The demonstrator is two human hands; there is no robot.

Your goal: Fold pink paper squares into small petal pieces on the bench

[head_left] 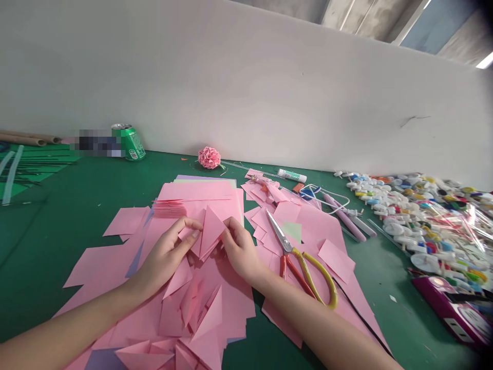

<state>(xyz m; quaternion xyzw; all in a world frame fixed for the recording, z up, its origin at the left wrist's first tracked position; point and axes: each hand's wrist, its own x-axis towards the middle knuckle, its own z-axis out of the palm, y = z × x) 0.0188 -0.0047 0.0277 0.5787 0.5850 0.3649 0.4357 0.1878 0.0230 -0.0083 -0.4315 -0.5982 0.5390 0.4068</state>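
Note:
Between my two hands is a piece of folded pink paper (210, 231), with a pointed top and a crease down its middle. My left hand (175, 241) pinches its left side between thumb and fingers. On the right edge, my right hand (239, 246) grips it too, its fingertips partly behind the paper. Below lie several folded pink paper pieces (200, 308) on a spread of pink sheets. Just beyond the hands sits a stack of pink paper squares (169, 207). Scissors (288, 249) with red and yellow handles lie to the right of my right hand.
On the green table (50, 231), a green can (129, 142) and a pink paper ball (209, 158) stand near the white wall. A glue stick (291, 176) and a glue gun (344, 216) with its cord lie right of centre. Small plastic parts (427, 226) are heaped far right.

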